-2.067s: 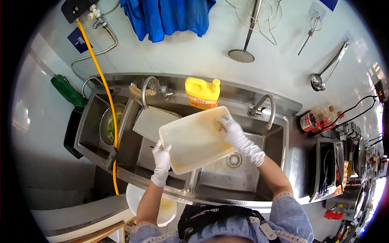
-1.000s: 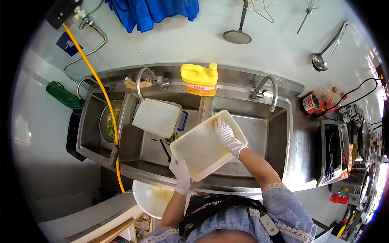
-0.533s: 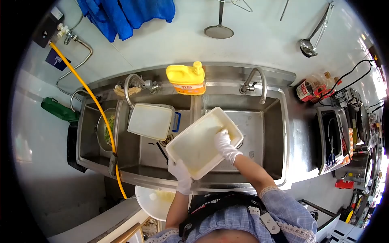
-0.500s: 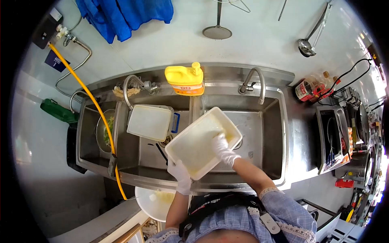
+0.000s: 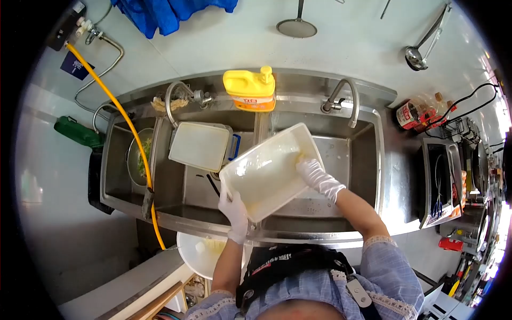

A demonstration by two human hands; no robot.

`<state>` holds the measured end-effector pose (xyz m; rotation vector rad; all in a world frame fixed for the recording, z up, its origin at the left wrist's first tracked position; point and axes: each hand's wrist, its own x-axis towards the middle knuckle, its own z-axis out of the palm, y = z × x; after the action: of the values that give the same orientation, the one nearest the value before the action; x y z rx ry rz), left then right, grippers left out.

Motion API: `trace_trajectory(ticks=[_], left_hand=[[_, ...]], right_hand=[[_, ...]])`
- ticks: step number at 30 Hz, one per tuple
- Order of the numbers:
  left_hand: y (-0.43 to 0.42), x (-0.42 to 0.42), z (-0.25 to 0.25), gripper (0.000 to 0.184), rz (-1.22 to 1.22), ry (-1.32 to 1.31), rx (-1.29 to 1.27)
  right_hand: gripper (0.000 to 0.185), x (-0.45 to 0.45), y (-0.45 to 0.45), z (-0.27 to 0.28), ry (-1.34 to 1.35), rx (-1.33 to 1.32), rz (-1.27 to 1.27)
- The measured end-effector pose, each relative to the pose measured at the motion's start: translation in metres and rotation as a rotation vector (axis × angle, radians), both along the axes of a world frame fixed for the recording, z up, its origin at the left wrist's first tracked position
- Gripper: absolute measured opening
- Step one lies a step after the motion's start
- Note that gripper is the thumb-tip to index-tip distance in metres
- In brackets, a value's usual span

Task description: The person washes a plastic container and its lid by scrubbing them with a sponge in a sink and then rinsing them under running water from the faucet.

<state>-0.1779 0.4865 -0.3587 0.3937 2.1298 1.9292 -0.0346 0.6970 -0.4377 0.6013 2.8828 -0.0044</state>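
A wet white rectangular plastic tub point(image 5: 266, 173) is tilted over the divider and the right sink basin. My gloved left hand point(image 5: 233, 214) grips its near left corner, thumb along the rim. Inside the tub, against its right side, is my gloved right hand point(image 5: 318, 176), fingers closed and pressed down. Something small and yellowish shows at those fingertips, mostly hidden, and I cannot make out its kind. A second white tub point(image 5: 198, 146) lies in the middle basin, beside a blue-edged piece point(image 5: 234, 147).
A yellow jug point(image 5: 249, 90) stands on the sink's back ledge between two faucets. The yellow hose point(image 5: 114, 101) crosses the left basin, where a pan holds greens point(image 5: 143, 157). Below the front edge is a white bowl point(image 5: 200, 256). Bottles point(image 5: 416, 113) stand right.
The tub has turned slightly and tipped up, its far corner shifting right. My right hand has slid right and a little upward along its inside. My left hand stays on the rim.
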Motion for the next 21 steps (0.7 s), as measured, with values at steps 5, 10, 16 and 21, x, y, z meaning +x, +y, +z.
trace_trajectory(ticks=[5,10,16,21], left_hand=[[0.008,-0.011,-0.002,0.041,-0.129,0.109,0.133],[0.021,0.001,-0.001,0.046,-0.113,0.052,0.124],[0.022,-0.003,-0.008,0.048,-0.156,0.049,0.178],[0.033,0.005,0.000,0.047,-0.209,0.026,0.190]], right_hand=[[0.021,0.014,-0.010,-0.011,0.080,-0.329,0.181],[0.020,-0.026,-0.086,0.027,0.373,-0.795,-0.043],[0.016,-0.005,-0.074,0.028,0.480,-0.656,0.113],[0.024,0.026,-0.048,0.007,0.028,-0.421,-0.133]])
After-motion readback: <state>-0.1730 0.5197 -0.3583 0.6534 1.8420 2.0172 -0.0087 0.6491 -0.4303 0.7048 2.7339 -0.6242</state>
